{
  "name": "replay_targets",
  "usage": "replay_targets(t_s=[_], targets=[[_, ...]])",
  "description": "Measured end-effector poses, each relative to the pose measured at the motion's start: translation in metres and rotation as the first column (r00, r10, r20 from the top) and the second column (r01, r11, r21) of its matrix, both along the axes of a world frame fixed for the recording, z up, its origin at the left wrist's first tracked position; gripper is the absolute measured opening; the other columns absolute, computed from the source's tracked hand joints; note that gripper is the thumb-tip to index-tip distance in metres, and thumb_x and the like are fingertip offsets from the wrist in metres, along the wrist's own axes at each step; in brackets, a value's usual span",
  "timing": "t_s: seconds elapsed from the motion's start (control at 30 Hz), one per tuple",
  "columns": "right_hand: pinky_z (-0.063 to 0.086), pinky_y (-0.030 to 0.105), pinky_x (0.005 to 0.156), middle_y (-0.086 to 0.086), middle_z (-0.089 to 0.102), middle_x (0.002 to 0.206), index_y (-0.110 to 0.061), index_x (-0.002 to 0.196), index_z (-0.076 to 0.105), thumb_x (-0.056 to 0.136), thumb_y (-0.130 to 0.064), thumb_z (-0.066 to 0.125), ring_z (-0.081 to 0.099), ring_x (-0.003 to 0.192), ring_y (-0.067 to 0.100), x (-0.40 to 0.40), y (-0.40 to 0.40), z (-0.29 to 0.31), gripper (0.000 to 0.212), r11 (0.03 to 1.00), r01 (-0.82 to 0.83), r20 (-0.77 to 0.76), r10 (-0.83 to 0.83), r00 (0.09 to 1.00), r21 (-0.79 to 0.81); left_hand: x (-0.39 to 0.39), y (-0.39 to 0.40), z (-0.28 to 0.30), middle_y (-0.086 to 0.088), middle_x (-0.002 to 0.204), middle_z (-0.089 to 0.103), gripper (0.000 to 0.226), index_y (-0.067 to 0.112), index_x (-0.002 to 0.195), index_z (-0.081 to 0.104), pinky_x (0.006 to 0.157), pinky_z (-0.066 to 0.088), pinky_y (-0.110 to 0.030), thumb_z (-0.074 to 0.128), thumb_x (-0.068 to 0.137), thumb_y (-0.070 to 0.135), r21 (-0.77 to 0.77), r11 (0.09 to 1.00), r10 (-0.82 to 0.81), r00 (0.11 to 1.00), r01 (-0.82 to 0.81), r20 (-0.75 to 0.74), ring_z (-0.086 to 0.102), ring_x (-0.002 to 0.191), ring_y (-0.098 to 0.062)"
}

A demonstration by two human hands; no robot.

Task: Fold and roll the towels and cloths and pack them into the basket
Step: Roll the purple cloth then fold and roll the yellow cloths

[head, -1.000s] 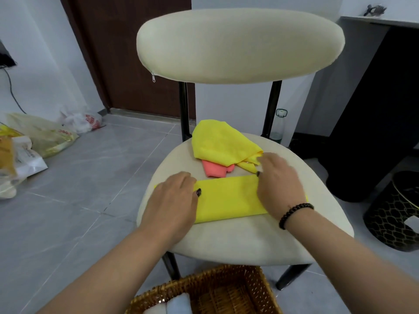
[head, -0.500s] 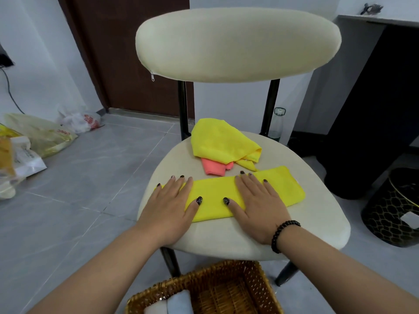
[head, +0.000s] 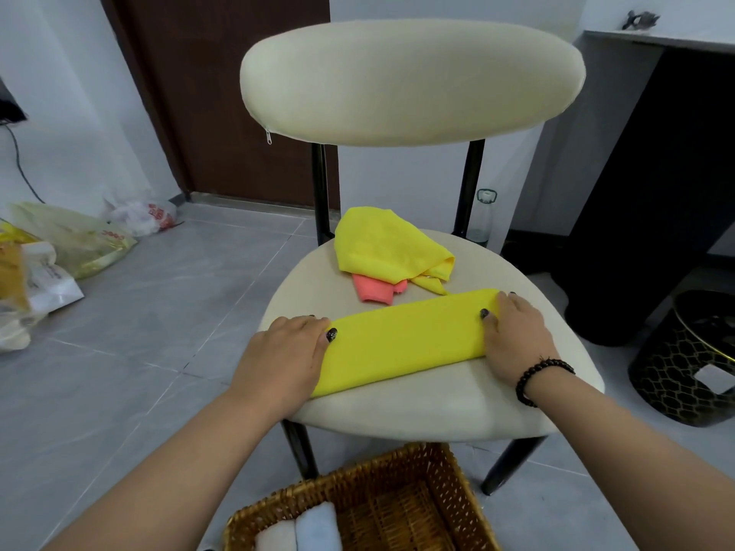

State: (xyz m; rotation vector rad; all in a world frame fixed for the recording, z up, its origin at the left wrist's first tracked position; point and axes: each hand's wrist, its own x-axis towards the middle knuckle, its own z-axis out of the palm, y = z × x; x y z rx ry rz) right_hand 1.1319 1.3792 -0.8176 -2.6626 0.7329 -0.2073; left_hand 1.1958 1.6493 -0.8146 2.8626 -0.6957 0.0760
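A yellow cloth (head: 405, 340), folded into a long strip, lies across the cream chair seat (head: 417, 411). My left hand (head: 284, 351) rests flat on its left end, thumb on the fabric. Over the right end my right hand (head: 517, 336) presses down in the same way. Behind the strip sits a crumpled yellow cloth (head: 382, 244) on top of a pink cloth (head: 372, 290). A wicker basket (head: 457, 483) stands on the floor in front of the chair, with two rolled pale towels (head: 298, 530) in its left corner.
The chair back (head: 409, 81) rises behind the cloths. A black patterned bin (head: 684, 363) stands on the floor at right, next to a dark cabinet. Plastic bags (head: 71, 240) lie on the tiles at left. A bottle (head: 483, 216) stands behind the chair.
Half a second ago both hands lay flat near the middle of the strip. They have slid apart to its two ends, and the strip lies smoother.
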Motion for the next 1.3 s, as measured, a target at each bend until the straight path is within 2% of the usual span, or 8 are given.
replay_targets(t_s=[0.1, 0.23, 0.43, 0.57, 0.77, 0.97, 1.13, 1.3], targets=[[0.042, 0.039, 0.089, 0.017, 0.053, 0.126, -0.007, 0.127, 0.051, 0.093, -0.021, 0.052, 0.048, 0.114, 0.034, 0.001, -0.006, 0.011, 0.037, 0.986, 0.132, 0.043, -0.137, 0.99, 0.105, 0.001, 0.002, 0.005, 0.004, 0.127, 0.052, 0.035, 0.028, 0.128, 0.051, 0.095, 0.04, -0.036, 0.038, 0.097, 0.038, -0.051, 0.998, 0.048, 0.999, -0.048, -0.01, 0.044, 0.119, -0.021], [0.039, 0.027, 0.057, 0.012, 0.058, 0.087, -0.003, 0.089, 0.058, 0.081, -0.016, 0.067, 0.05, 0.071, 0.024, 0.004, -0.012, 0.03, 0.018, 0.873, 0.303, -0.133, -0.273, 0.953, 0.382, -0.001, 0.0, 0.011, -0.001, 0.123, 0.048, 0.032, 0.026, 0.123, 0.046, 0.094, 0.036, -0.037, 0.043, 0.094, 0.04, 0.021, 0.986, 0.165, 0.964, -0.164, -0.209, 0.037, 0.12, -0.025], [0.051, 0.037, 0.083, 0.003, 0.057, 0.085, -0.012, 0.094, 0.064, 0.078, -0.001, 0.068, 0.054, 0.091, 0.026, 0.011, -0.003, 0.049, 0.02, 0.789, 0.214, -0.041, -0.234, 0.971, 0.576, 0.002, 0.004, 0.018, -0.005, 0.099, 0.05, 0.026, 0.019, 0.082, 0.039, 0.086, 0.042, -0.038, 0.043, 0.092, 0.043, 0.019, 0.992, 0.127, 0.935, -0.128, -0.332, 0.047, 0.108, -0.028], [0.049, 0.03, 0.073, 0.002, 0.062, 0.095, -0.023, 0.084, 0.065, 0.076, 0.003, 0.059, 0.058, 0.096, 0.024, 0.025, 0.013, 0.069, 0.028, 0.892, 0.08, 0.143, -0.159, 0.977, 0.445, -0.007, 0.005, 0.025, 0.002, 0.086, 0.051, 0.027, 0.018, 0.09, 0.045, 0.065, 0.043, -0.031, 0.051, 0.087, 0.044, -0.119, 0.986, 0.061, 0.92, -0.115, -0.387, 0.055, 0.087, -0.021], [0.046, 0.029, 0.071, 0.008, 0.061, 0.099, -0.019, 0.094, 0.065, 0.077, 0.003, 0.065, 0.057, 0.092, 0.023, 0.083, 0.031, 0.117, 0.028, 0.94, -0.132, 0.228, 0.061, 0.972, 0.314, -0.024, -0.008, 0.025, -0.001, 0.095, 0.058, 0.032, 0.021, 0.108, 0.04, 0.07, 0.046, -0.036, 0.05, 0.088, 0.045, -0.244, 0.966, -0.029, 0.893, -0.091, -0.448, 0.058, 0.089, -0.021], [0.053, 0.033, 0.079, 0.01, 0.063, 0.111, -0.02, 0.103, 0.065, 0.077, 0.004, 0.064, 0.06, 0.103, 0.027, 0.141, 0.042, 0.11, 0.036, 0.905, -0.181, 0.366, 0.03, 0.93, 0.386, -0.041, -0.029, 0.019, -0.004, 0.108, 0.059, 0.049, 0.022, 0.137, 0.026, 0.075, 0.047, -0.038, 0.046, 0.094, 0.037, -0.341, 0.94, -0.14, 0.886, -0.022, -0.443, 0.058, 0.092, -0.021], [0.038, 0.037, 0.106, 0.009, 0.033, 0.149, -0.016, 0.149, 0.02, 0.082, -0.004, 0.066, 0.034, 0.136, 0.025, 0.142, 0.073, 0.089, 0.082, 0.907, -0.162, 0.359, 0.013, 0.933, 0.388, -0.049, -0.038, 0.02, -0.013, 0.109, 0.061, 0.057, 0.02, 0.149, 0.008, 0.071, 0.047, -0.037, 0.035, 0.1, 0.031, -0.366, 0.929, -0.162, 0.84, -0.046, -0.518, 0.06, 0.086, -0.022], [0.029, 0.021, 0.102, 0.003, 0.044, 0.139, -0.016, 0.136, 0.042, 0.086, 0.001, 0.055, 0.039, 0.13, 0.017, 0.065, 0.096, 0.084, 0.054, 0.921, -0.36, 0.389, 0.281, 0.877, 0.147, -0.05, -0.049, 0.02, -0.005, 0.086, 0.055, 0.05, 0.007, 0.146, 0.015, 0.081, 0.052, -0.038, 0.032, 0.101, 0.02, -0.414, 0.909, -0.207, 0.808, -0.051, -0.552, 0.06, 0.083, -0.025]])
